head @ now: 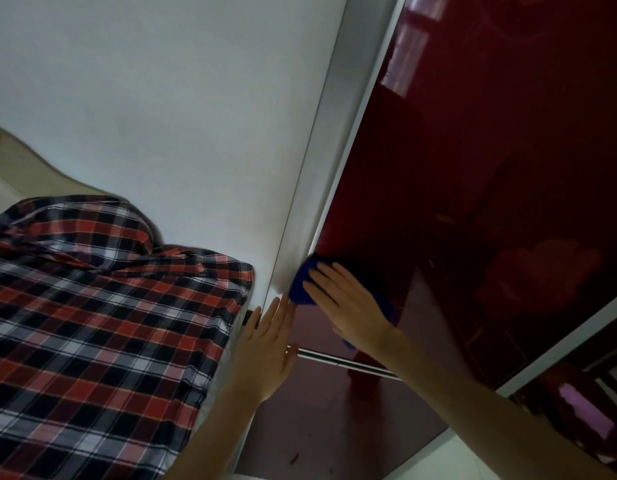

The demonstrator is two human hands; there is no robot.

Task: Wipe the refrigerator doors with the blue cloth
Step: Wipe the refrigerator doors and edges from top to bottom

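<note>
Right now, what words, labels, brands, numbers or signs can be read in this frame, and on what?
None can be read. The dark red refrigerator door carries only reflections and a faint flower pattern; the blue cloth under the right hand and the checked shirt show no lettering.

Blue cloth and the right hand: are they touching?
Touching. The head view shows the right hand lying flat on the blue cloth, its straight fingers covering the cloth against the dark red refrigerator door.
</note>
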